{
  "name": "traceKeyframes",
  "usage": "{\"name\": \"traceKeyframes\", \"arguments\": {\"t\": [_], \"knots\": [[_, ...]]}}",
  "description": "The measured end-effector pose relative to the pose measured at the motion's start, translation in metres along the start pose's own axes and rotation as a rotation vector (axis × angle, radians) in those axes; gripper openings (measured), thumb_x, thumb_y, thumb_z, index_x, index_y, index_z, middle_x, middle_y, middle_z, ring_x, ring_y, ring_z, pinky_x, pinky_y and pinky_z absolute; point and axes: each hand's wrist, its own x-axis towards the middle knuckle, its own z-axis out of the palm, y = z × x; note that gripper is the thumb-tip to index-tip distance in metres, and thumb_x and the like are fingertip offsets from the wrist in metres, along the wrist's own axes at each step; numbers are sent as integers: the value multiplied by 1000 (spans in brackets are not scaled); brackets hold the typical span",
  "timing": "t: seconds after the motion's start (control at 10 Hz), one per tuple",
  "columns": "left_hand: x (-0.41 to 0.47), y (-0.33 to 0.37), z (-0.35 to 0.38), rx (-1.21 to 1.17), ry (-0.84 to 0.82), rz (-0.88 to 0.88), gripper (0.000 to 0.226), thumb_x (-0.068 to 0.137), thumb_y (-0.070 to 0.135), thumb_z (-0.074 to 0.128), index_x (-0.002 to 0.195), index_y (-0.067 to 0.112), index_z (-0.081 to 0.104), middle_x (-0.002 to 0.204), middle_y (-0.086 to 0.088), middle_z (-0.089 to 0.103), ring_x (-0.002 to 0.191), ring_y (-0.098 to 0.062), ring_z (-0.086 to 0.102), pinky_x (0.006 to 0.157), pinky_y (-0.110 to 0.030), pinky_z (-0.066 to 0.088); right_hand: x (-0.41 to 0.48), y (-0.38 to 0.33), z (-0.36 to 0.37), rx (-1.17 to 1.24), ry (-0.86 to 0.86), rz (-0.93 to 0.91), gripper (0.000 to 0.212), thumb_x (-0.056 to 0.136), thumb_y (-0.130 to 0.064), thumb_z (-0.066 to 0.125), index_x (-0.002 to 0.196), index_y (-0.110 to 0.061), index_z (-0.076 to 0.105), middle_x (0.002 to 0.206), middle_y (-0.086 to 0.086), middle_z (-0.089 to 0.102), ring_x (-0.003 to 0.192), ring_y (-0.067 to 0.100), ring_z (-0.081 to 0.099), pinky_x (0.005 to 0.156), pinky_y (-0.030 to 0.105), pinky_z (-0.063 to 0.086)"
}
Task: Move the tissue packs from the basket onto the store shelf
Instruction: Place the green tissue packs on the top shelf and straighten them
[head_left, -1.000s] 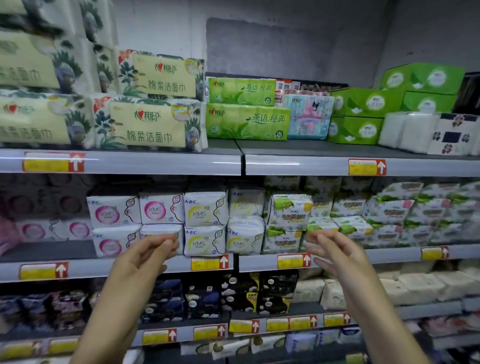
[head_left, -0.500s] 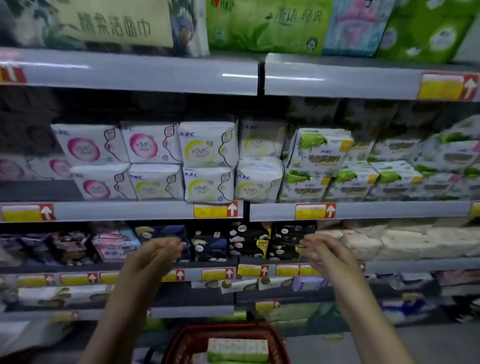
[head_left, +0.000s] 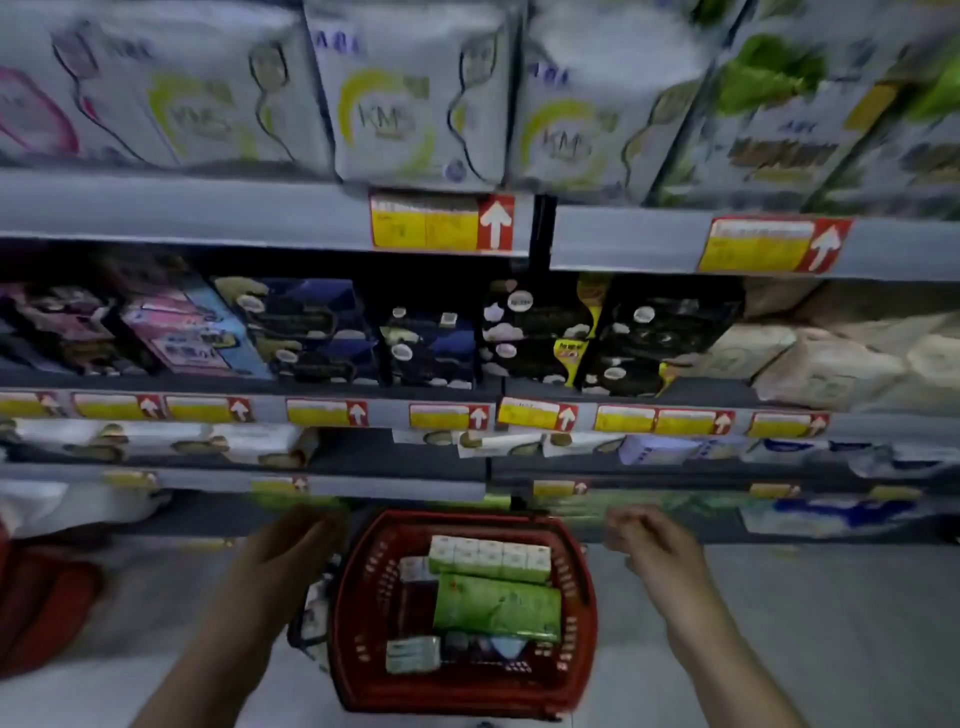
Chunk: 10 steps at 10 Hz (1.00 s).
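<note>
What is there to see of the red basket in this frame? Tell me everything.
The red basket looks like plastic, with slotted walls and a rounded rim. It stands upright on the pale floor before the lowest shelves. Inside lie a row of white-and-green tissue packs at the far end, a large green pack mid-basket, and smaller blurred items nearer. The left hand and right hand hover on either side; neither plainly touches it.

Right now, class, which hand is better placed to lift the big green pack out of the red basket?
Probably the right hand. The green pack lies toward the right side of the basket, nearer that hand; the left hand sits beyond the left rim. Both hold nothing.
</note>
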Motion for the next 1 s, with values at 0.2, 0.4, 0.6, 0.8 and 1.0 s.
{"name": "traceKeyframes", "arguments": {"t": [0.2, 0.4, 0.6, 0.8, 1.0], "knots": [[44, -80, 33, 52, -3, -107, 10, 93, 21, 60, 90, 21, 70, 98, -9, 73, 98, -30, 67, 87, -45, 51, 42, 107, 34, -83, 25, 57, 20, 92, -11, 52, 80, -21, 64, 90, 2, 68, 91, 26, 64, 77, 34, 44], [81, -156, 76, 92, 44, -134, 10, 92, 12, 60, 89, 19, 67, 93, -11, 71, 92, -32, 65, 89, -48, 49, 91, 200, 76, -202, 68, 76, 14, 89, -9, 55, 86, -21, 60, 93, 3, 67, 93, 27, 62, 81, 34, 47], [94, -220, 90, 80, 123, -103, 20, 96, 9, 51, 90, 24, 63, 92, -5, 69, 83, -25, 66, 71, -36, 51, 126, 281, 103, -422, 57, 13, 35, 88, -8, 59, 122, -14, 56, 108, -3, 62, 99, 21, 60, 82, 25, 42], [125, -281, 94, 106, 187, -197, 17, 93, 6, 55, 92, 19, 66, 92, -11, 69, 88, -32, 65, 82, -41, 52, 178, 345, 125, -794, -72, -63, 67, 80, -12, 68, 140, -11, 40, 134, 9, 55, 122, 28, 52, 102, 33, 40], [152, -318, 97, 103, 284, -193, 22, 91, -4, 52, 86, 12, 65, 81, -2, 66, 66, -5, 63, 46, -4, 44, 242, 365, 166, -987, -172, -56, 77, 81, -22, 67, 145, -10, 27, 142, 15, 44, 129, 29, 41, 102, 32, 39]]}}
